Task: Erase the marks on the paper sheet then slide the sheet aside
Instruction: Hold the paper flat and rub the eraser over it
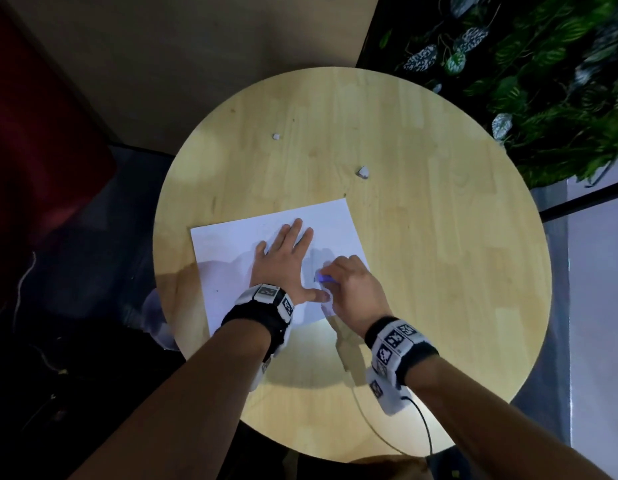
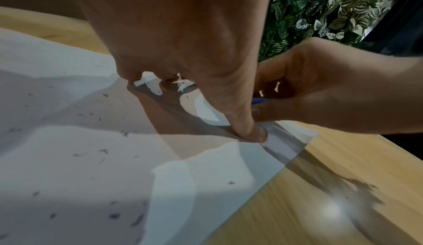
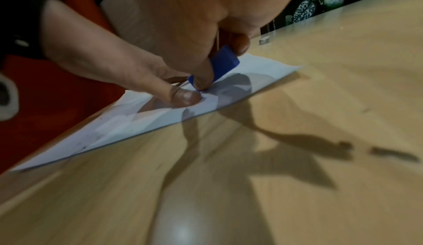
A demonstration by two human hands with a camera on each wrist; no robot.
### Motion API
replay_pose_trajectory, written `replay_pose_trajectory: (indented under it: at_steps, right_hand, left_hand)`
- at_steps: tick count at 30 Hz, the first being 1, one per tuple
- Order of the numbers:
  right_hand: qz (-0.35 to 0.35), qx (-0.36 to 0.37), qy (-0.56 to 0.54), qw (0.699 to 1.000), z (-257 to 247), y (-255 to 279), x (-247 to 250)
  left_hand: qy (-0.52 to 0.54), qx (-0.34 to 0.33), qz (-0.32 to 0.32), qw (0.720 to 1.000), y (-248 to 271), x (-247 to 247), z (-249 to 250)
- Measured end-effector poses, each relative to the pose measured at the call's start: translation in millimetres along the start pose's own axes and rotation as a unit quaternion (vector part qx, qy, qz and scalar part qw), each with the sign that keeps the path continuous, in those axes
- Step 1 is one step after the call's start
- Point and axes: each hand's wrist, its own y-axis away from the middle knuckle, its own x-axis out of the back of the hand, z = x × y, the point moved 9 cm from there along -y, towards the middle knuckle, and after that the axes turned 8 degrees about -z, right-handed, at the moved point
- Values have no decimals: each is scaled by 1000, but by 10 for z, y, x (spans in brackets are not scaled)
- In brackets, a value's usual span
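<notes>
A white paper sheet [image 1: 231, 247] lies on the round wooden table [image 1: 421, 202], toward its near left side. My left hand [image 1: 286, 258] presses flat on the sheet with fingers spread and the thumb stretched right. Beside that thumb, my right hand [image 1: 349, 282] pinches a blue eraser [image 3: 223, 63] whose lower end touches the paper. The eraser shows as a blue sliver [image 2: 259, 101] in the left wrist view. Dark eraser crumbs [image 2: 91, 151] are scattered over the sheet [image 2: 68, 158]. I cannot make out any marks under the hands.
Two small white scraps [image 1: 276, 136] [image 1: 363, 171] lie on the table beyond the sheet. A wall of green leaves [image 1: 529, 64] stands at the far right. A red seat [image 1: 33, 133] is at the left. A cable [image 1: 421, 420] hangs from my right wrist unit.
</notes>
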Motion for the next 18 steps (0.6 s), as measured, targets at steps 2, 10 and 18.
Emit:
replay_pose_trajectory:
  at_steps: [2, 10, 18]
  right_hand:
    - [0, 4, 4, 1000, 37, -140, 56]
    - [31, -36, -4, 999, 92, -299, 68]
    - [21, -29, -16, 999, 177, -466, 152]
  left_hand:
    - [2, -1, -2, 1000, -3, -5, 3]
    - [-2, 0, -7, 1000, -11, -27, -10]
    - [6, -5, -5, 1000, -5, -15, -24]
